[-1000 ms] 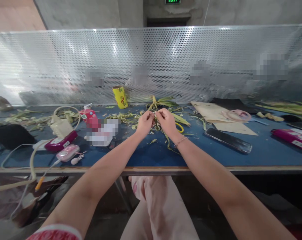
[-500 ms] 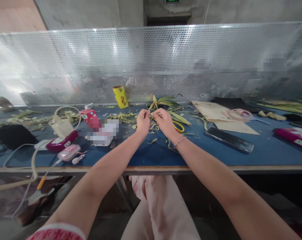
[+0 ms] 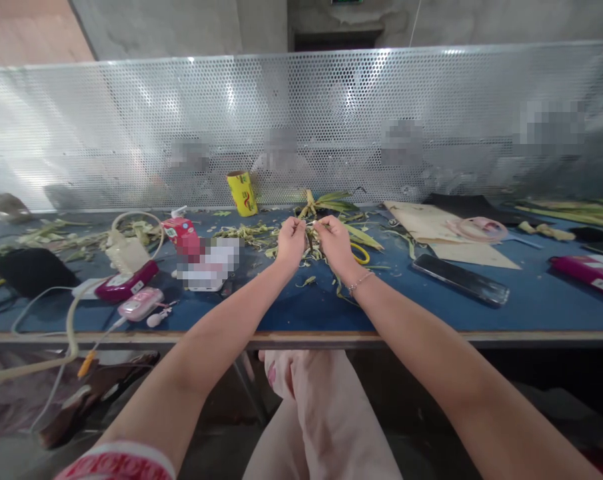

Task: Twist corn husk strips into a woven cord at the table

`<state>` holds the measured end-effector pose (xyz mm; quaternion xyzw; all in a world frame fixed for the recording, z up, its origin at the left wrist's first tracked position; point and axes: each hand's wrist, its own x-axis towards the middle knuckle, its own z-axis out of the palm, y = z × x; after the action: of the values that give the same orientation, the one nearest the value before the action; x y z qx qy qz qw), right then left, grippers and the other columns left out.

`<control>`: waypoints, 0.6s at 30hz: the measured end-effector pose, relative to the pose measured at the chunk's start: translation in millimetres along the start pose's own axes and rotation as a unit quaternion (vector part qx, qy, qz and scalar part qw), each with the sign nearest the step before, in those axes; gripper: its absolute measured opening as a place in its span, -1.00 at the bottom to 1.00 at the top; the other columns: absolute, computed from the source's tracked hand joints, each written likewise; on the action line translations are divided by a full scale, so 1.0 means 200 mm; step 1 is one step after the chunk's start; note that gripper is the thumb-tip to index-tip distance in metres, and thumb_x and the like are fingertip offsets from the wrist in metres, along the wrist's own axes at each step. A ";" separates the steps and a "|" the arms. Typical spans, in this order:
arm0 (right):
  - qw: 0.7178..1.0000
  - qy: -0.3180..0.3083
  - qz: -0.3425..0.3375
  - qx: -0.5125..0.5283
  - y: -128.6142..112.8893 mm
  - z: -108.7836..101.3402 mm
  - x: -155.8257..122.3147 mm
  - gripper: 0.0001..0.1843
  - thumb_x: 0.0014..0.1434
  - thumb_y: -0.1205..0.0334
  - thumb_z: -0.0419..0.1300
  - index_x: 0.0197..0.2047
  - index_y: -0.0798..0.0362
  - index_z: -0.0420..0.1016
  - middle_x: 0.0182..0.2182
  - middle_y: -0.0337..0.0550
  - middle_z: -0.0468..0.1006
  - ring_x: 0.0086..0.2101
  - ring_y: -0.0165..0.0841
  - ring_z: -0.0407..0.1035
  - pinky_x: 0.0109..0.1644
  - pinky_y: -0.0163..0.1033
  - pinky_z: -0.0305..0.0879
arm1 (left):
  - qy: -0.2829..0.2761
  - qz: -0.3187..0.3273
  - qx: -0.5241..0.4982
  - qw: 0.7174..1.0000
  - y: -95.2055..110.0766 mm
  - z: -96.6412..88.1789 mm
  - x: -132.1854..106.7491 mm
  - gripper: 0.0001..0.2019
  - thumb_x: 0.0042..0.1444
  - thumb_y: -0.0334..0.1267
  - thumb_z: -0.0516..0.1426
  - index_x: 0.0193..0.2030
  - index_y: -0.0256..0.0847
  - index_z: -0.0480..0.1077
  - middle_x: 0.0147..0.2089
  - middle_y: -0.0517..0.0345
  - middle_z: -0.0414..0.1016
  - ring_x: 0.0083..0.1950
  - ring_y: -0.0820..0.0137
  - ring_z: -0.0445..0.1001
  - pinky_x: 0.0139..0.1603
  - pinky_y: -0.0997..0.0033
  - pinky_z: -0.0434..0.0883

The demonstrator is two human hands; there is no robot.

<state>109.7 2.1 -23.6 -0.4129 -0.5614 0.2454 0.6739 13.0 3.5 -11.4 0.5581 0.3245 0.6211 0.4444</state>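
Observation:
My left hand [image 3: 291, 241] and my right hand [image 3: 333, 241] are raised just above the table among plant scraps, a small gap between them. The fingers of both are closed in a pinch. Whatever they pinch is too small to make out, though a thin dark bit shows in the gap. Behind them lies a pale stalk with long green leaves [image 3: 332, 201]. Beside my right hand, a yellow ring-shaped handle [image 3: 362, 253] pokes out from under the leaves. Shredded greenery [image 3: 251, 237] spreads to the left of my left hand.
On the blue table [image 3: 301, 310], a yellow tube [image 3: 242, 193], a red carton [image 3: 182, 235] and a magenta power strip [image 3: 127, 283] with cables stand left. To the right lie a dark phone [image 3: 460, 279], brown paper [image 3: 415, 221] and a pink coil [image 3: 476, 230]. A perforated metal screen [image 3: 326, 100] rises behind.
My two hands have moved slightly apart, from almost touching to a visible gap. Both stay pinched. The surrounding things have kept their places.

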 end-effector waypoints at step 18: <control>0.976 -0.097 0.112 0.162 0.04 -0.03 0.03 -0.66 -0.06 -0.06 0.18 -0.46 -0.01 0.16 -0.72 -0.45 0.15 -0.68 -0.51 0.12 -0.60 -0.35 0.07 | -0.072 -0.124 -0.113 0.983 0.05 -0.11 0.05 -0.88 -0.01 -0.23 0.10 -0.38 -0.25 0.34 -0.57 0.20 0.34 -0.58 0.56 0.27 -0.53 0.50 0.22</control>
<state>118.1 8.8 -26.8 -0.3326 -0.5276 0.4456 0.6422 -9.3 10.7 -2.5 0.5029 0.2859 0.5519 0.6007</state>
